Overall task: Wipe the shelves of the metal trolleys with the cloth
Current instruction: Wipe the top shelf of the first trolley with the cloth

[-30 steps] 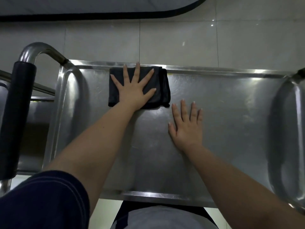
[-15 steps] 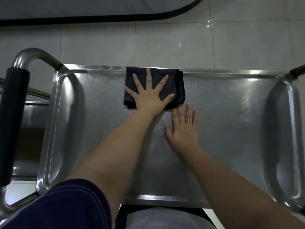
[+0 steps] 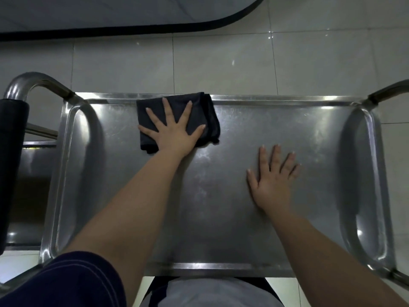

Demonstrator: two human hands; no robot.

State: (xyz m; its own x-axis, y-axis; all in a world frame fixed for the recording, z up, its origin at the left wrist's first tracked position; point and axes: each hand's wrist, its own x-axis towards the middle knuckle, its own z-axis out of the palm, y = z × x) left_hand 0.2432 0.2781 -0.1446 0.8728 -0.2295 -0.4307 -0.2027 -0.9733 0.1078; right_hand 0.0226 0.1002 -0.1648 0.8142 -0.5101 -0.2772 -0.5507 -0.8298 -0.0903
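A folded dark cloth (image 3: 205,116) lies on the top shelf (image 3: 298,134) of a steel trolley, against the far rim and left of centre. My left hand (image 3: 174,131) presses flat on the cloth with fingers spread. To the right and nearer me, my right hand (image 3: 273,180) rests flat on the bare metal, fingers straight and slightly apart. The shelf shows smears and fine scratches.
Curved steel handle bars rise at the left end (image 3: 33,82) and right end (image 3: 389,89) of the shelf. A second trolley with a black padded handle (image 3: 11,165) stands close on the left. Pale floor tiles (image 3: 221,63) lie beyond the far rim.
The cloth stays along the far rim under my left hand, with small sideways shifts. My right hand has slid to the right, away from the cloth, and its fingers have spread.
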